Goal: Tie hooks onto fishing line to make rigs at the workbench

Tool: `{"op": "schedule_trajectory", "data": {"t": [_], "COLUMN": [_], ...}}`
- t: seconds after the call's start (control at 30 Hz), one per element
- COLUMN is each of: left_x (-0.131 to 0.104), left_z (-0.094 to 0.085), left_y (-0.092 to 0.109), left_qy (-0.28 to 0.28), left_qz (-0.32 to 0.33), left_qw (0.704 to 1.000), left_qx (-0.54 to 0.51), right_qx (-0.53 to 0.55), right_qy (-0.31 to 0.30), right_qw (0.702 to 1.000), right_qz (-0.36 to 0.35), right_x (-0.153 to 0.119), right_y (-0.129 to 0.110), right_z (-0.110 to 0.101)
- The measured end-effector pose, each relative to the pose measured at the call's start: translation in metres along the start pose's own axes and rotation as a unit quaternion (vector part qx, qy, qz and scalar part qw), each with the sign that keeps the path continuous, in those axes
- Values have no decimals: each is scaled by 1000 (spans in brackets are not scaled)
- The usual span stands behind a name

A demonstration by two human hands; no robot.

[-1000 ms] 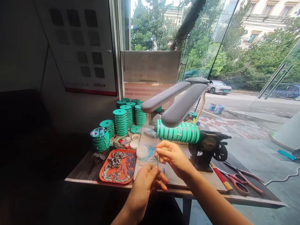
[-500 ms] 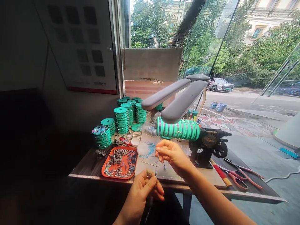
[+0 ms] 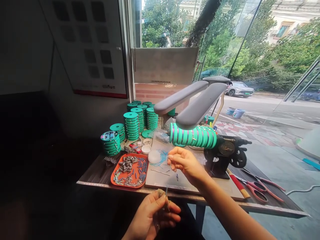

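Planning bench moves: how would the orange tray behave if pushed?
Shallow and broad, the orange tray would probably slide rather than tip. Its loose gray cylinders might roll. Near the front edge of the table, it could drop off.

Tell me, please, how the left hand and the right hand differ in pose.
The left hand, pinching a thin piece, is lower, before the table edge; the right hand is higher, over the pale board. The left hand's lower fingers extend, while the right hand's curl. Both are bare, thumb and finger together.
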State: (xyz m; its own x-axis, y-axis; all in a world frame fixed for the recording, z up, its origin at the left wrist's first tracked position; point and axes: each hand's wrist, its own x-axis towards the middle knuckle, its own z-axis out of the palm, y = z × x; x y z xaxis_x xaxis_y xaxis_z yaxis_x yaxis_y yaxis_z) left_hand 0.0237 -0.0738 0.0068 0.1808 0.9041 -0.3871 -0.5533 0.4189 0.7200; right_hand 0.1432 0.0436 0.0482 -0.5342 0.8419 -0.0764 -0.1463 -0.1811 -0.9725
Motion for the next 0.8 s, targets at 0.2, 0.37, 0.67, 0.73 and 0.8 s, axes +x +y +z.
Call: {"op": "schedule_trajectory", "data": {"t": [0.2, 0.37, 0.67, 0.73, 0.8], "left_x": [-2, -1, 1, 5, 12], "left_z": [0, 1, -2, -5, -6], "left_y": [1, 2, -4, -6, -3], "left_qy": [3, 22, 27, 27, 68], "left_qz": [-3, -2, -8, 8, 92], "left_qw": [1000, 1000, 999, 998, 982], "left_qx": [-7, 10, 33, 64, 153], "right_qx": [0, 2, -9, -11, -21], "right_qy": [0, 6, 16, 18, 16], "right_qw": [1000, 1000, 1000, 1000, 1000], "right_qz": [-2, -4, -1, -3, -2], "right_x": [2, 3, 4, 4, 4], "right_y": [2, 3, 1, 1, 0], "right_z": [-1, -3, -1, -2, -3]}}
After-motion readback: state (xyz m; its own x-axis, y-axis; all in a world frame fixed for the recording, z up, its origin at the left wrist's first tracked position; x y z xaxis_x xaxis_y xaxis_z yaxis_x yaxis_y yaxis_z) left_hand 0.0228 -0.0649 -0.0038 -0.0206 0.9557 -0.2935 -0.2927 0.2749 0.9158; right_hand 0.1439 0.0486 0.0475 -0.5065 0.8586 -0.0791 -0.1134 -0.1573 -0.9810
